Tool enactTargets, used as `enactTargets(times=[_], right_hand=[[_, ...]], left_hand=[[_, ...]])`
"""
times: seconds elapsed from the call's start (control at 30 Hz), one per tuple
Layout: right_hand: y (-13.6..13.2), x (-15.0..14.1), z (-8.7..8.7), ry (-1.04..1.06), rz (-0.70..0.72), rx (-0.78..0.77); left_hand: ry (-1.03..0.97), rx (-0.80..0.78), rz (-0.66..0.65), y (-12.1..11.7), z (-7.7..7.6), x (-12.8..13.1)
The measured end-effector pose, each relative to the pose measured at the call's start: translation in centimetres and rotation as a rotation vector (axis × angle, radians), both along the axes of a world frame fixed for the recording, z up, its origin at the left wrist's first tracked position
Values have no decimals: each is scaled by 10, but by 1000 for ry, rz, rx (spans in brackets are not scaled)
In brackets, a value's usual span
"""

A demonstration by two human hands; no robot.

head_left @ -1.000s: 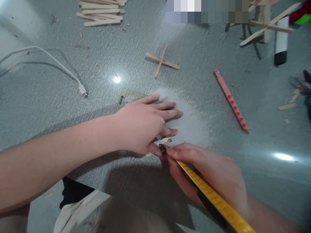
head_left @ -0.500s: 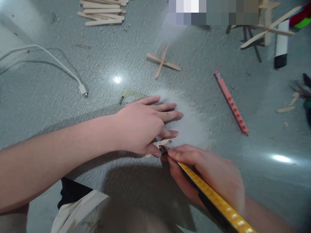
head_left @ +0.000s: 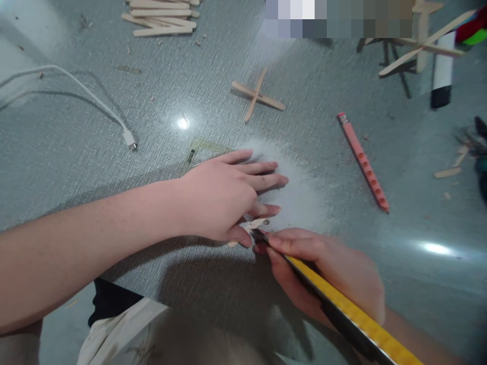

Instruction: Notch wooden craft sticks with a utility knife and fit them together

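Note:
My left hand (head_left: 224, 195) lies flat with its fingers spread, partly on a pale powdery patch (head_left: 304, 197) of the table. Beneath its thumb and index finger is a small wooden craft stick piece (head_left: 259, 223), mostly covered by the hand. Closed around a yellow and black utility knife (head_left: 338, 294), my right hand (head_left: 327, 268) is just right of the left thumb. The knife's dark tip meets the stick beside that thumb. A clear ruler-like strip (head_left: 209, 145) shows partly from under the left hand.
Two crossed craft sticks (head_left: 255, 95) lie beyond my hands. A pink pencil (head_left: 363, 162) is to the right, near a white marker (head_left: 442, 71) and a stick structure (head_left: 422, 45). A stick pile (head_left: 163, 20) and white cable (head_left: 95, 99) lie at left.
The knife and my right hand have shifted slightly right and down, with the knife turned a little. My left hand stays in place on the stick.

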State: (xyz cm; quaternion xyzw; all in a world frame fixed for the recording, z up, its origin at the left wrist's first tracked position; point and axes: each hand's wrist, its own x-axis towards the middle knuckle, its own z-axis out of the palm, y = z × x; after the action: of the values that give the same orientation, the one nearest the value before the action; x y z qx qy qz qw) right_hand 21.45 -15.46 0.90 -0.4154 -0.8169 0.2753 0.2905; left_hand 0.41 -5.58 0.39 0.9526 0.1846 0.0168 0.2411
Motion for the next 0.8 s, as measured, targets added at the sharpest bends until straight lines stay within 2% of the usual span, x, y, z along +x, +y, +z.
enactTargets(times=[0.17,0.4,0.53,0.67,0.8], right_hand=[[4,-2,2,-29,20,47],[5,-2,5,-39,22,34],[4,0,4,-52,8,79],[-2,8,-1,10,-120,68],[-10,16,-8,151,-304,-24]], left_hand=[[-31,12,-3,0,-1,0],[-44,14,7,-1,-2,0],[-83,72,4,-2,-2,0],[-118,221,3,-6,1,1],[-170,234,145,-8,4,-3]])
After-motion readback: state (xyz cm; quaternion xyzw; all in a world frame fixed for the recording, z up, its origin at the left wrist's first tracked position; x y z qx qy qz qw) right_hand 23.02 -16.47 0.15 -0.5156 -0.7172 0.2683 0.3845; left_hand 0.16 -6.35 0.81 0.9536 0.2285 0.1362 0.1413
